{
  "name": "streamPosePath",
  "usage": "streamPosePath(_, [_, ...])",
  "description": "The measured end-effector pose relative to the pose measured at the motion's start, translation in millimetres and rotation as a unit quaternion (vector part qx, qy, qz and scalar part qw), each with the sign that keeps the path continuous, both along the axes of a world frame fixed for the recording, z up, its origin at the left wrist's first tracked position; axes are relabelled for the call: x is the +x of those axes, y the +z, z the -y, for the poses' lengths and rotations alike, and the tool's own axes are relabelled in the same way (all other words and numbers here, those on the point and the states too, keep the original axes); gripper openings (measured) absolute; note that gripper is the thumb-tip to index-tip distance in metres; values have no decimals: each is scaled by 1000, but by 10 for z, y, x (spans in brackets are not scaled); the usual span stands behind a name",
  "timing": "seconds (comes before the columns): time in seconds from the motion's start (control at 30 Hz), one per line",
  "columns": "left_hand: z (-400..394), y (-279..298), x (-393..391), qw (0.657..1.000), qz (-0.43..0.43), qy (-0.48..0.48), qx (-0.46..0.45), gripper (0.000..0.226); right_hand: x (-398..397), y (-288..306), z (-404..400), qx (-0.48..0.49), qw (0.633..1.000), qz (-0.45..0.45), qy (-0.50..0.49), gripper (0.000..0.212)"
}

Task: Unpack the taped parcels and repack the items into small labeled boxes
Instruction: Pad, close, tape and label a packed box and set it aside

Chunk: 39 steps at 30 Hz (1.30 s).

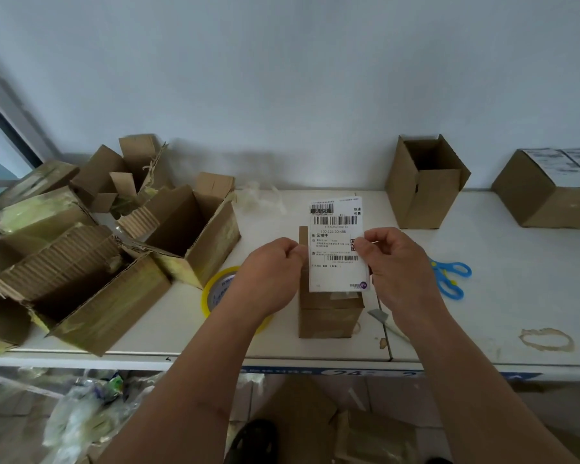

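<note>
Shipping label (338, 242), white with barcodes, held upright above the small taped box (329, 313) on the white table (516, 296); left hand (271, 272) pinches its left edge, right hand (394, 262) pinches its right edge. Left of the small box: yellow tape roll (215, 289) and torn-open parcels (114, 249). Right of it: blue scissors (449, 276); behind right, an open empty box (426, 185) and a labeled box (549, 192)

Matt white paper label (338, 244), rough brown corrugated cardboard small box (329, 313), glossy yellow-cored tape roll (219, 289), blue plastic-handled scissors (449, 277), smooth stained white surface (503, 296).
</note>
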State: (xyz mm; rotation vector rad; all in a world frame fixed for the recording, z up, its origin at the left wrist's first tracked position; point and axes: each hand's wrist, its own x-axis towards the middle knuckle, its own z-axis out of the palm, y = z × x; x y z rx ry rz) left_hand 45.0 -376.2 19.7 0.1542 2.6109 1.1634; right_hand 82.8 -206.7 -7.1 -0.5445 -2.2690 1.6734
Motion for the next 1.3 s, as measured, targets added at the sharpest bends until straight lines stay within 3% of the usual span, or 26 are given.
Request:
streamPosePath(0.83, [-24,15,0,1000,-12,-1,21,35,4,34,-37,5,1000,-6,10,6])
streamPosePath(0.97, [-48,54,-20,996,-45,43,64,30,36,71,-37,-10,999,-1,37,9])
streamPosePath(1.3, [-40,21,-118,977,-1,95,193,23,85,145,-87,-55,994,39,82,8])
